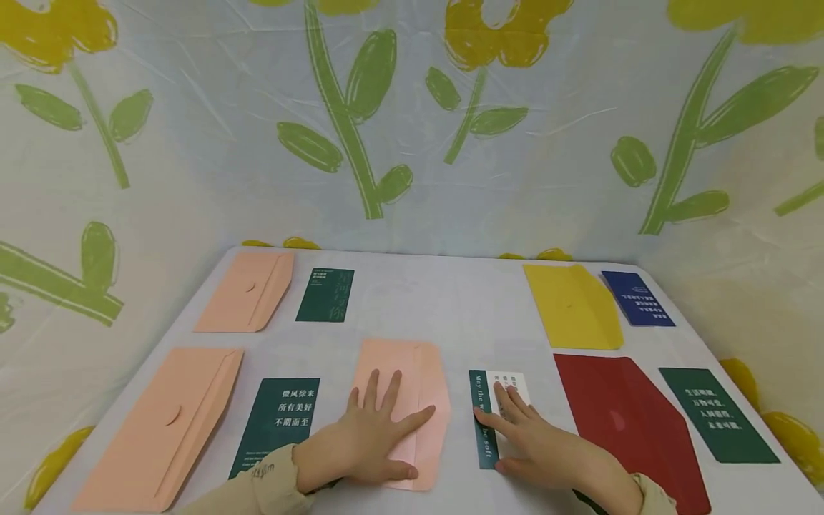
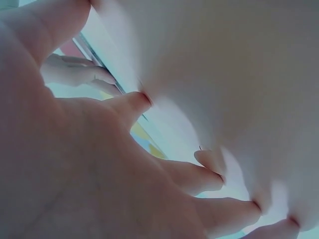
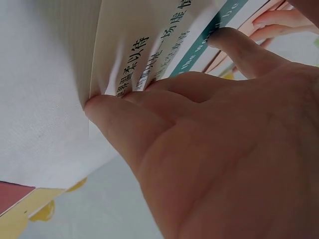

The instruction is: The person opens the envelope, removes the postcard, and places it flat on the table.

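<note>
My left hand lies with fingers spread on a pink envelope in the middle of the table. Its fingertips rest on the paper in the left wrist view. To the right, my right hand rests its extended fingers on a white card with a dark green strip and printed text. In the right wrist view, one fingertip touches the card's edge while another sits on the green strip. The hand covers part of the card.
Two pink envelopes lie on the left with green cards beside them. On the right are a yellow envelope, a blue card, a red envelope and a green card. Flowered cloth surrounds the white table.
</note>
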